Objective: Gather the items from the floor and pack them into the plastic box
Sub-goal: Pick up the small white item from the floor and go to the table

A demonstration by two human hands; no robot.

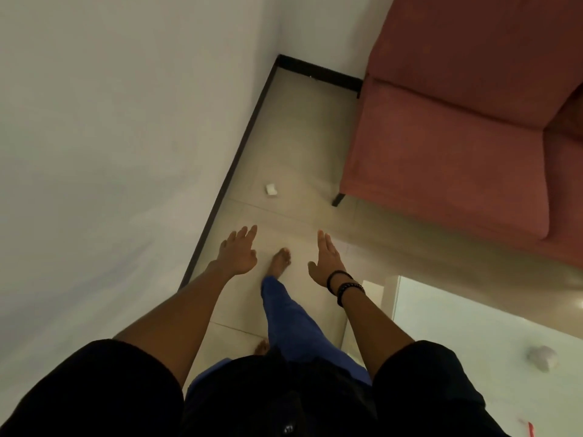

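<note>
Left hand: I am watching the left hand stretching forward over the floor, back upward, fingers straight and slightly spread, released and grasping nothing.
Right hand: the right hand is stretching forward beside it, well apart from the left, palm turned inward, fingers straight and together, thumb sticking out, also released and carrying nothing.
Wrist: two dark bracelets are sitting round the right wrist.
Task item: a small white item is lying on the pale floor tiles ahead of both hands, near the dark skirting board and apart from the sofa; I cannot tell what it is, as it is too small and blurred.
Wall: a plain white wall is filling the left side, meeting the floor along the skirting board.
Sofa: a reddish-pink sofa is standing at the upper right, one dark sofa leg resting on the tiles.
Body: a bare foot is standing on the floor between the two hands, a blue trouser leg running back from it; black sleeves are covering the upper arms.
Worktop: a pale glossy worktop is showing at the lower right, carrying a pale rounded object and, at the bottom edge, a small red object; I cannot tell what either one is.
</note>
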